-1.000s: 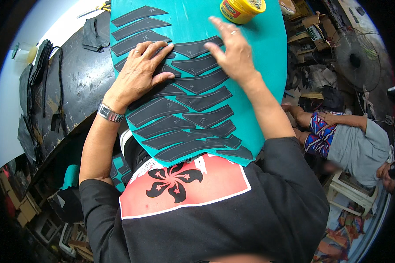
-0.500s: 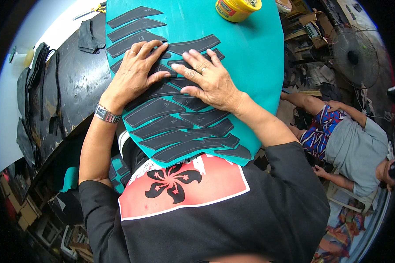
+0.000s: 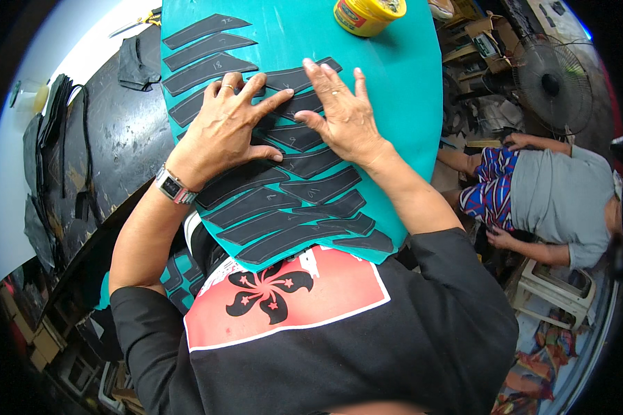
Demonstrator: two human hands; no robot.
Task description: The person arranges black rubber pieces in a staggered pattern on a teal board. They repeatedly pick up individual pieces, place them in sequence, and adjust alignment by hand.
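Two rows of flat black cut pieces (image 3: 251, 203), edged with thin pale lines, lie on a teal sheet (image 3: 408, 138) in front of me. My left hand (image 3: 230, 124) rests over the left row, fingers apart. Its index fingertip and thumb reach to pieces in the middle, and it covers parts of several of them. Over the upper part of the right row is my right hand (image 3: 346, 117), fingers spread and nothing gripped. Its thumb lies near a small black piece (image 3: 298, 136), and its fingertips are by the topmost right piece (image 3: 280, 80).
A yellow tub (image 3: 360, 22) stands at the sheet's far edge. Left is a dark worn tabletop (image 3: 114, 131) with a black scrap (image 3: 137, 66) and hanging black strips (image 3: 57, 111). On the right are a fan (image 3: 552, 86) and a seated person (image 3: 554, 200).
My left hand has spread its index finger and thumb toward the middle. My right hand has moved slightly right, its fingers pointing more away from me. The seated person's posture has shifted.
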